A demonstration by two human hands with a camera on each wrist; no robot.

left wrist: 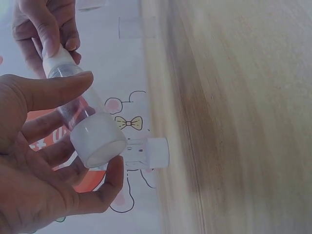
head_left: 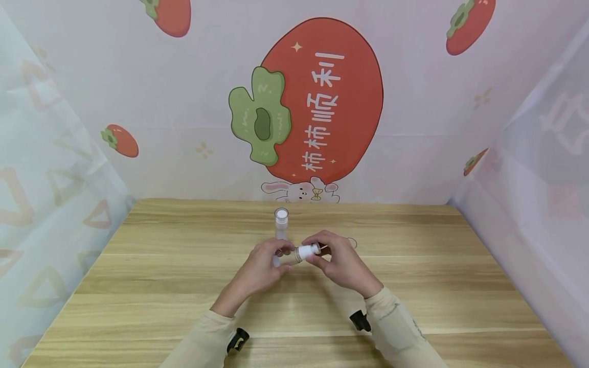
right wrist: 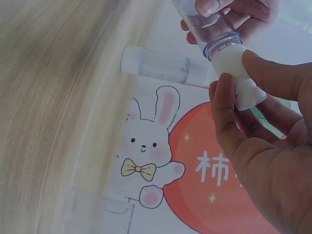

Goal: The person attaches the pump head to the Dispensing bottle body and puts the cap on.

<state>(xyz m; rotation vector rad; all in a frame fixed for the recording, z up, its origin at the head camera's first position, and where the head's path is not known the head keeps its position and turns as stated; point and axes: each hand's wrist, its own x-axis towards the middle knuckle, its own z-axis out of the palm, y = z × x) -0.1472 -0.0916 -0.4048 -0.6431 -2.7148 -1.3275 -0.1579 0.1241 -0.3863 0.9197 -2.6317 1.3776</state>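
My left hand (head_left: 259, 268) grips a small clear pump bottle (head_left: 289, 258) by its body. The bottle lies tilted between the hands, its white base (left wrist: 98, 140) toward the left palm. With thumb and fingers, my right hand (head_left: 344, 267) pinches the white pump head (right wrist: 231, 66) at the bottle's neck. Clear threads show beside the white collar in the right wrist view; how tightly it sits I cannot tell. Just behind the left hand, a second clear bottle (head_left: 281, 223) with a white pump top stands upright on the table.
A clear cap (right wrist: 97, 212) stands on the wooden table (head_left: 184, 306), partly behind the right hand in the head view. Behind the table rises a printed backdrop (head_left: 207, 168) with persimmons and a rabbit. Pale sheets (head_left: 41, 204) hang at both sides.
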